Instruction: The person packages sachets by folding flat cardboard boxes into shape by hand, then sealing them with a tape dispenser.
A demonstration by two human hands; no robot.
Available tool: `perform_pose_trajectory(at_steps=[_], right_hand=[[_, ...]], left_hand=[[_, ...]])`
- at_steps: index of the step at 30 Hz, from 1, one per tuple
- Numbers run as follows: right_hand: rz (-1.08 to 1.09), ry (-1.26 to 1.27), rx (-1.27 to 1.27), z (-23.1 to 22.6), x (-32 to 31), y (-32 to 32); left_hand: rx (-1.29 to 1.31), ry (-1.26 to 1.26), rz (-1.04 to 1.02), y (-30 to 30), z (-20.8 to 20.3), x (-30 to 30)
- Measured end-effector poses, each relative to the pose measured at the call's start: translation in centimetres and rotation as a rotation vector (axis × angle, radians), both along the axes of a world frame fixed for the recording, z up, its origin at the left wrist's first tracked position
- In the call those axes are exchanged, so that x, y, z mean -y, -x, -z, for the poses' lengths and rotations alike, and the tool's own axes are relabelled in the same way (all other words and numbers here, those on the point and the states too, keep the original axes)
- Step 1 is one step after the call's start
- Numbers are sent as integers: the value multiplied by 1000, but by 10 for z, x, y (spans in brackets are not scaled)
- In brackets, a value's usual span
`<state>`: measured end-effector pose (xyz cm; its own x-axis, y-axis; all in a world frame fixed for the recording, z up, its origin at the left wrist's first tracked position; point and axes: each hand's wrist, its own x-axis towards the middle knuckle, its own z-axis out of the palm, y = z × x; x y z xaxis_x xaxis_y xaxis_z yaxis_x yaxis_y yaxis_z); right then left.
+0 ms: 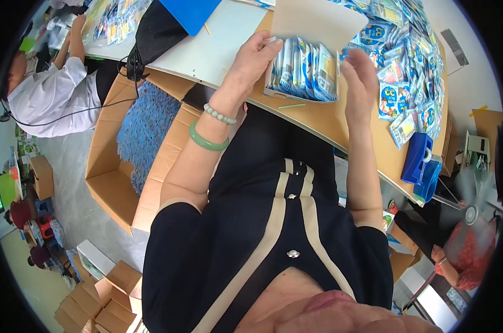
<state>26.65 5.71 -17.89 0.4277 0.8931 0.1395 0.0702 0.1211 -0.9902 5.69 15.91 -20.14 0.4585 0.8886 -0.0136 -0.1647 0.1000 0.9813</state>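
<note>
An open white carton stands on the table before me, its lid raised at the far side. Upright in a row inside it are several small blue-and-white sealed packets. My left hand grips the carton's left wall, fingers at the upper corner. At the carton's right side is my right hand, its fingers bent and smeared by motion; whether they hold anything does not show. A large heap of similar packets spreads over the table to the right.
A blue tape dispenser sits at the table's right edge. A pale green stick lies before the carton. On the left are a black bag, a blue folder and a cardboard box holding blue shredded material. Other people work nearby; a fan is at right.
</note>
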Motion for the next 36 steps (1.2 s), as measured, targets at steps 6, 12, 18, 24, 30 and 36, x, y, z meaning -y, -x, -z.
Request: perform_pose_trajectory(at_steps=[6,12,18,24,30,36], right_hand=[[-330,-379,1061,-42,4,22],[-575,-223,1230,-39,-15,47],[-537,-160,1432,-40,-14,63],[-640,19,1411,-46,-20,64],[-468,-305,785,-38,13,34],[115,-106,485,-21,9,17]], left_hand=[[254,128,7,12,14,13],[333,249,49,8,-5,36],[343,210,9,10,6,34],[219,97,62,6,6,29],[-157,-225,-101,-13,13,19],[-246,-184,-106,-14,8,20]])
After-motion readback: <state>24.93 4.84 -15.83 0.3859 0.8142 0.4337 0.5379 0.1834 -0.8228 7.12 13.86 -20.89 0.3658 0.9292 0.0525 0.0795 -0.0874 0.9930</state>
